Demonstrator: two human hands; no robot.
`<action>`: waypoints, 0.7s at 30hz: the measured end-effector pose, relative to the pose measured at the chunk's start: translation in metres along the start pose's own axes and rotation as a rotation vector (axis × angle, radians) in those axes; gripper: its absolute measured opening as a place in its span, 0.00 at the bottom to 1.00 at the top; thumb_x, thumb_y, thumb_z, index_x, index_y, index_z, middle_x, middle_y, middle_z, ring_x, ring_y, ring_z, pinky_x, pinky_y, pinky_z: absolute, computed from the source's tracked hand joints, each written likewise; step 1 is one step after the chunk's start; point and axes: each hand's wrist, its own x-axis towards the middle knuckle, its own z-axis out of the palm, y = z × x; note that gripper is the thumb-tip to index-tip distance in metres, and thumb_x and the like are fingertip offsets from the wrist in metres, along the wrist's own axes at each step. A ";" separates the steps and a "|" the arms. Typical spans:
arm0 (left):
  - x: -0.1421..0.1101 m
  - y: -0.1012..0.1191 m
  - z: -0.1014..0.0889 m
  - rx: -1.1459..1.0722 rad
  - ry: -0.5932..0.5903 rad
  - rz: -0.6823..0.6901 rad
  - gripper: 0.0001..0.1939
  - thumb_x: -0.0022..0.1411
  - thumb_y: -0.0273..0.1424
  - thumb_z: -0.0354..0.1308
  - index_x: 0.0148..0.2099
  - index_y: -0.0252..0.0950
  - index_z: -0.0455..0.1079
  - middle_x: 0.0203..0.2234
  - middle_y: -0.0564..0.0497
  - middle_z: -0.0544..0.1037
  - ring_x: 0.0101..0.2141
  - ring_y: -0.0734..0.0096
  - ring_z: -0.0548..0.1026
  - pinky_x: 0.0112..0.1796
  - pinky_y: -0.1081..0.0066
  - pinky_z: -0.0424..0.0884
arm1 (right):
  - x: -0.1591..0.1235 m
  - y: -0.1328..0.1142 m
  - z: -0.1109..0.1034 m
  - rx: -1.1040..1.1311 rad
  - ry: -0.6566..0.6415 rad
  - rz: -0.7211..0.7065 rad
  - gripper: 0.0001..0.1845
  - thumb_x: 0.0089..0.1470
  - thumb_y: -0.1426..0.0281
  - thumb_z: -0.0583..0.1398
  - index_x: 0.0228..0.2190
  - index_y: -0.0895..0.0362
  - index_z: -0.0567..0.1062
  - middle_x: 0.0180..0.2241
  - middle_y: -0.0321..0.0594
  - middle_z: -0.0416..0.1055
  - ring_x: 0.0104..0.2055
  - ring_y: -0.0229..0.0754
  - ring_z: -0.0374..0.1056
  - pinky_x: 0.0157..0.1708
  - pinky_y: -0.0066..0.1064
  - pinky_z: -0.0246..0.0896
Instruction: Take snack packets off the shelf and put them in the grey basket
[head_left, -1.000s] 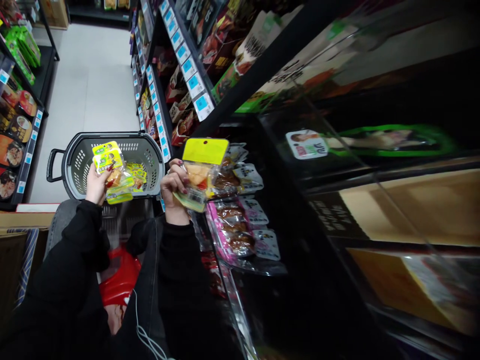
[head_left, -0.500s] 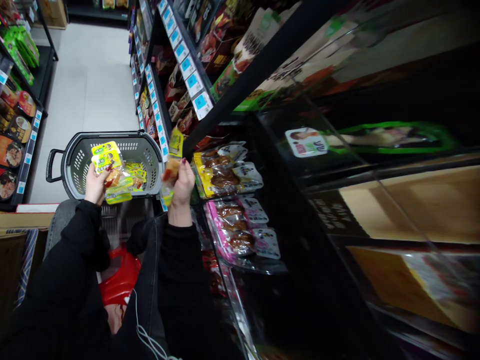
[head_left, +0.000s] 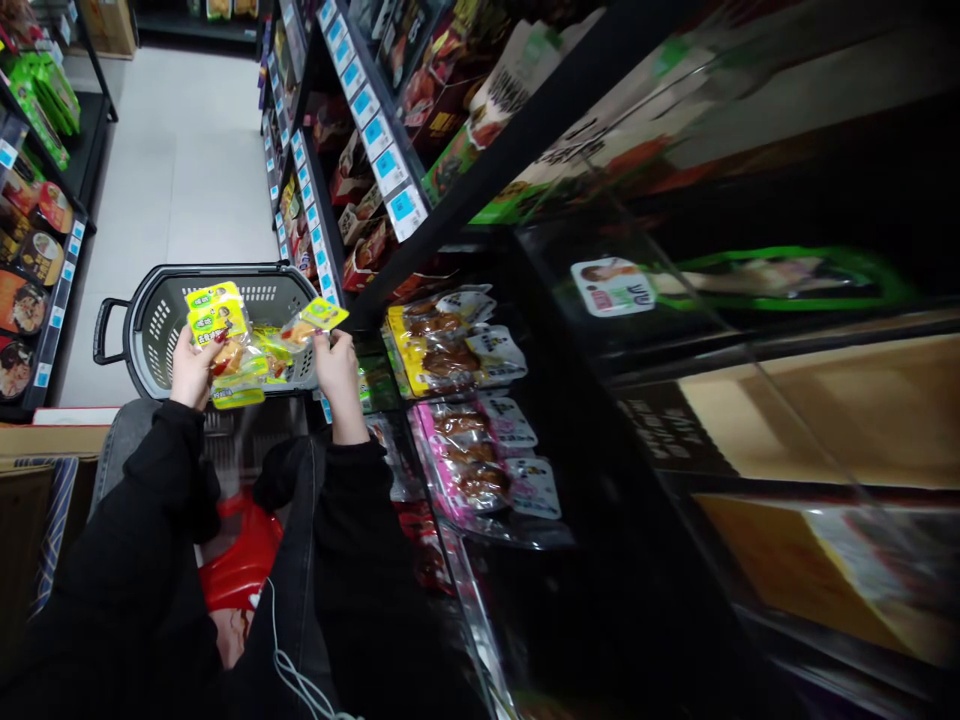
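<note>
My left hand [head_left: 192, 372] is closed around a small stack of yellow snack packets [head_left: 219, 335], held upright over the near rim of a grey shopping basket [head_left: 154, 318]. My right hand [head_left: 336, 362] pinches one more yellow-topped snack packet [head_left: 309, 322] and holds it tilted flat over the right side of the basket, close to the stack. More yellow packets [head_left: 271, 348] lie inside the basket. Both arms wear black sleeves.
A dark shelf unit on the right holds hanging packets of meat snacks [head_left: 448, 345] with blue price tags [head_left: 391, 170] above. Another shelf with bowls [head_left: 30, 260] lines the left. A light tiled aisle floor [head_left: 187, 150] runs ahead. A red object [head_left: 240, 560] sits near my legs.
My right hand has carried its packet leftward from in front of the shelf to over the basket, turning it from upright to nearly flat. The left hand has stayed put.
</note>
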 end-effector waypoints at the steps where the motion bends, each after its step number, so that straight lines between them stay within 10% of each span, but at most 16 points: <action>1: -0.001 0.000 0.000 0.002 0.002 -0.005 0.25 0.39 0.30 0.70 0.40 0.37 0.65 0.32 0.48 0.79 0.31 0.64 0.79 0.35 0.64 0.76 | -0.001 -0.002 0.002 -0.039 0.003 0.009 0.16 0.46 0.57 0.62 0.30 0.56 0.67 0.31 0.43 0.69 0.35 0.43 0.66 0.37 0.36 0.61; 7: -0.002 0.001 0.001 0.017 0.001 -0.073 0.29 0.38 0.30 0.71 0.42 0.37 0.63 0.31 0.49 0.79 0.28 0.66 0.78 0.33 0.66 0.76 | -0.030 -0.038 0.018 0.077 -0.481 -0.143 0.16 0.45 0.56 0.63 0.29 0.55 0.71 0.27 0.36 0.70 0.27 0.37 0.65 0.31 0.31 0.62; 21: -0.004 -0.001 0.007 -0.041 -0.039 -0.008 0.26 0.36 0.33 0.73 0.38 0.37 0.65 0.37 0.46 0.80 0.41 0.60 0.78 0.43 0.63 0.75 | -0.040 -0.040 0.037 0.184 -0.346 -0.135 0.10 0.49 0.61 0.60 0.26 0.55 0.68 0.27 0.35 0.68 0.31 0.38 0.64 0.35 0.30 0.60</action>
